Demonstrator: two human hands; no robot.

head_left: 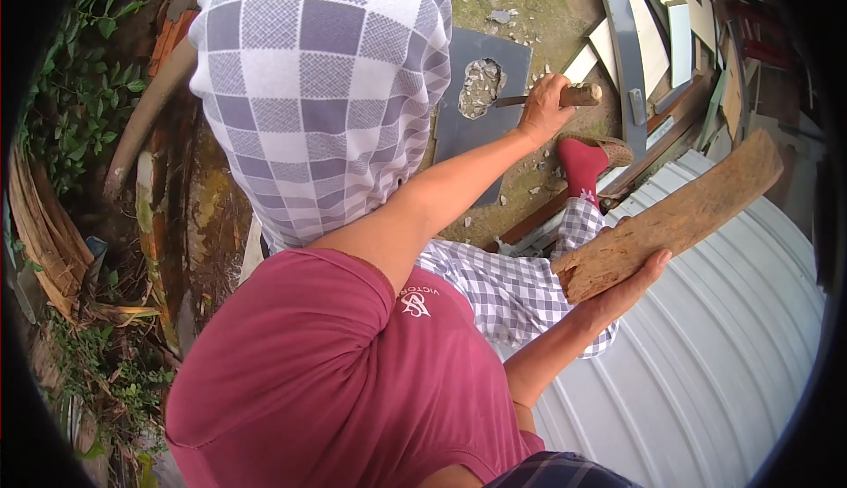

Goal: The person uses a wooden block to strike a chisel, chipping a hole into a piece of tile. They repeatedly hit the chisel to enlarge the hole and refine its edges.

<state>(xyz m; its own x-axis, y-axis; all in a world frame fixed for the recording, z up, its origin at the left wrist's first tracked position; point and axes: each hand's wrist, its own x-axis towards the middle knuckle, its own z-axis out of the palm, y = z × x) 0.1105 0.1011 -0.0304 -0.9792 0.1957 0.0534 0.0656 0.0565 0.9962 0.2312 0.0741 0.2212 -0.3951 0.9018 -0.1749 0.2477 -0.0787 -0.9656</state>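
Note:
My left hand (545, 107) is wrapped round the wooden handle (582, 95) of a tool. A narrow dark metal part of this tool points left from my fist; its exact kind is not clear. My right hand (631, 289) supports a long, rough wooden board (675, 210), its fingers bent round the lower edge. The board slants up to the right, and its near end looks broken and crumbly. Beyond the tool lies a dark grey panel (468, 139), with a patch of broken stone rubble (482, 89) at its middle.
My raised knee in checked trousers (331, 56) fills the upper left. A ribbed pale metal sheet (697, 347) spreads at the right, near my foot in a maroon sock (582, 168). Scrap boards (622, 47) pile up behind. Plants and a leaning trunk (146, 126) stand on the left.

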